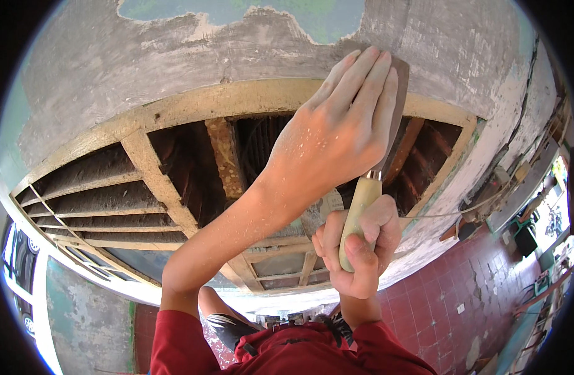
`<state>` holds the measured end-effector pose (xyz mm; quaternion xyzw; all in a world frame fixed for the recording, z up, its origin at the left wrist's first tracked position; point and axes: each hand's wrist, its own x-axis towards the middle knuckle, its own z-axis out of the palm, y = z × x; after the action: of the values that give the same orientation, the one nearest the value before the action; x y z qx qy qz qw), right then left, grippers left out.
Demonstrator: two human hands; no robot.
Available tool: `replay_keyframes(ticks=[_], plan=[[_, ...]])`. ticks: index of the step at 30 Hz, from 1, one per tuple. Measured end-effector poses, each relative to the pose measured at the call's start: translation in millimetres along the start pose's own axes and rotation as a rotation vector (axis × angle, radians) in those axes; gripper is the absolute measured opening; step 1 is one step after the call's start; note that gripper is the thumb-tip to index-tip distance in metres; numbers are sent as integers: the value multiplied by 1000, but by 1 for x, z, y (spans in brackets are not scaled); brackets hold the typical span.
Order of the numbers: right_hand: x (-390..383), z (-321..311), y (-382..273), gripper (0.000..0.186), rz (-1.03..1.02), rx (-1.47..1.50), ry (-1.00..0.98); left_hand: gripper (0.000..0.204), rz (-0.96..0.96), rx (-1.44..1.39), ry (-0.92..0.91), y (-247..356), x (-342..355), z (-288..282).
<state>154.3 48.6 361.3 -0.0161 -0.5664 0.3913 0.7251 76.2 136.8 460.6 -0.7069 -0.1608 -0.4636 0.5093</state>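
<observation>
The scraper (361, 217) runs from four o'clock, where its pale handle sits, up to between one and two o'clock, where its flat metal blade (402, 87) lies over the top edge of a wooden frame (237, 99) and the grey wall (237, 59). At four o'clock the right hand (363, 244) grasps the handle, fingers curled around it and thumb bent across the near side. At one o'clock the left hand (343, 122) lies over the blade, its back toward the view and its fingers stretched out straight and close together, laid along the metal rather than wrapped around it; the thumb is hidden, so I cannot tell whether it grips. Pale grey dust coats those fingers, with specks down the left forearm (227, 219), which slants in from a red sleeve (184, 344) at seven o'clock. The wall arches over the top, with a patch of blue-green paint (299, 15) showing at twelve o'clock. Below it the frame bends round from nine to two o'clock, with dusty wooden slats (105, 209) across its left part. Red floor tiles (437, 300) spread at four o'clock, some of them worn, and parked cars (23, 250) show between eight and nine o'clock
</observation>
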Motion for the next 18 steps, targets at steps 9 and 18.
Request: replay_keyframes(ticks=[9,18], plan=[[4,0,-6,20,15,-30,0,43,0,-14,22,-2,4,4],[8,8,-5,15,-53,84,52,41,10,-23,16,-1,6,6]])
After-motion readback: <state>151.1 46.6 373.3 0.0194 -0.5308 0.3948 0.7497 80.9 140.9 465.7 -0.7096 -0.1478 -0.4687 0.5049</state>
